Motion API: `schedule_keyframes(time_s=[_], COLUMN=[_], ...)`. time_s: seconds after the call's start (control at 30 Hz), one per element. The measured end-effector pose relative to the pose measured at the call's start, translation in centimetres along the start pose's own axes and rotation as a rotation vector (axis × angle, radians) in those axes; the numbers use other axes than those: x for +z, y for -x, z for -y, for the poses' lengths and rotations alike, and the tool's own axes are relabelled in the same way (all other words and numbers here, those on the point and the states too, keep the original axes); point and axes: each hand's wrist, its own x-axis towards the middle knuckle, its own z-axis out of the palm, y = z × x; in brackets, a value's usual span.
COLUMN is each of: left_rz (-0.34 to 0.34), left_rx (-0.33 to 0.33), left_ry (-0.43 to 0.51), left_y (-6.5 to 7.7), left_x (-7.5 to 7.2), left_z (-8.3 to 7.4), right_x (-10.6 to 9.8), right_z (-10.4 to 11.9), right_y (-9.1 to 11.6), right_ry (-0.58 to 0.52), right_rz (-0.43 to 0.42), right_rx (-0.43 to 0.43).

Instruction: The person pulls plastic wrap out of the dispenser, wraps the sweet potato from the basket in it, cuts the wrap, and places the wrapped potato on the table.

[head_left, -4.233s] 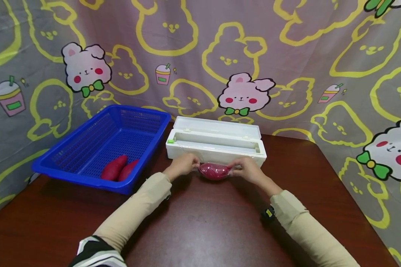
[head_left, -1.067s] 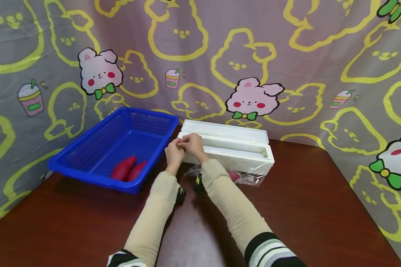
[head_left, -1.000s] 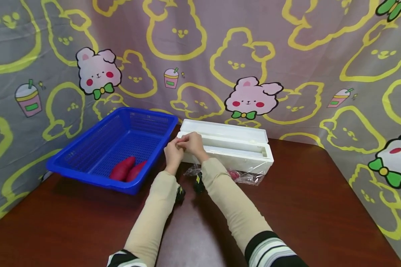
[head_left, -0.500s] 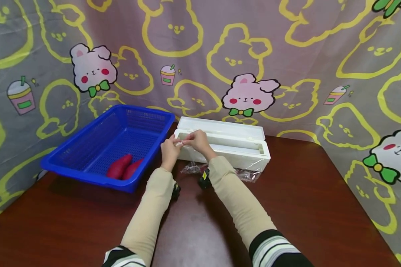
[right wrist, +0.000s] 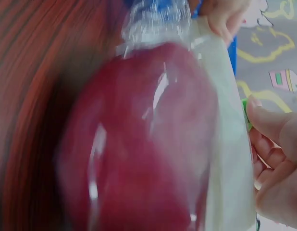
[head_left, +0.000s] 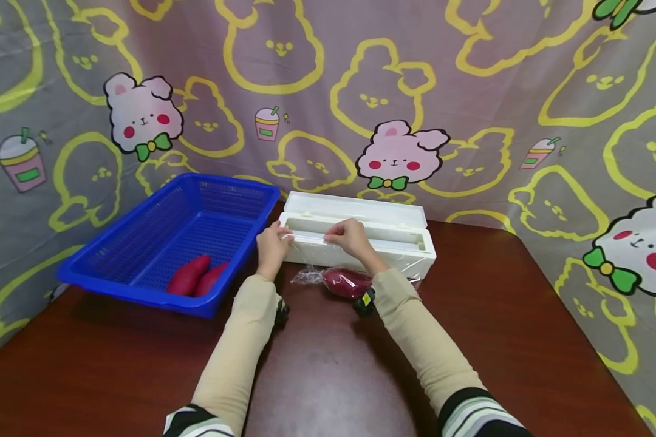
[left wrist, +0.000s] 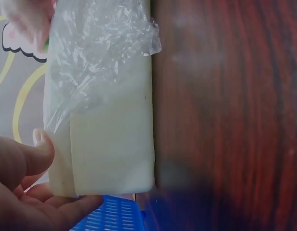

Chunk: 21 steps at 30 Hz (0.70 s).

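A white cling film dispenser (head_left: 306,252) lies with its lid raised at the back. My left hand (head_left: 271,247) grips its left end, thumb and fingers around the corner in the left wrist view. My right hand (head_left: 352,238) is at the front edge, thumb and fingers pinching a small green slide cutter (right wrist: 247,114), mostly hidden in the right wrist view. In front of the dispenser lies a red sweet potato (head_left: 344,283) wrapped in clear film. Crumpled cling film (left wrist: 103,43) runs from it to the dispenser's front.
On the left stands a blue plastic basket (head_left: 136,294) with two red sweet potatoes (head_left: 189,276) inside. A patterned curtain (head_left: 317,79) hangs behind the brown table (head_left: 328,376).
Both hands left the wrapped sweet potato for the dispenser's left end. The right hand has since slid right along the front edge, uncovering the sweet potato, while the left stays at the left end.
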Motion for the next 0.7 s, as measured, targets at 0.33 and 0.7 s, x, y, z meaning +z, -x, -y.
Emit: schedule_keyframes(time_s=[0.33,0.7], left_rz=[0.014,0.03], left_rx=[-0.003,-0.017], left_ry=[0.011,0.066], left_y=[-0.8,2.2], left_x=[1.7,-6.1], left_z=[2.0,-6.7], right_x=[-4.4,-11.1], right_z=[-2.4,-6.6], right_y=[2.7,7.0], right_ry=[0.1,0.345], right_rz=[-0.006,-0.079], right_rx=[-0.041,-0.017])
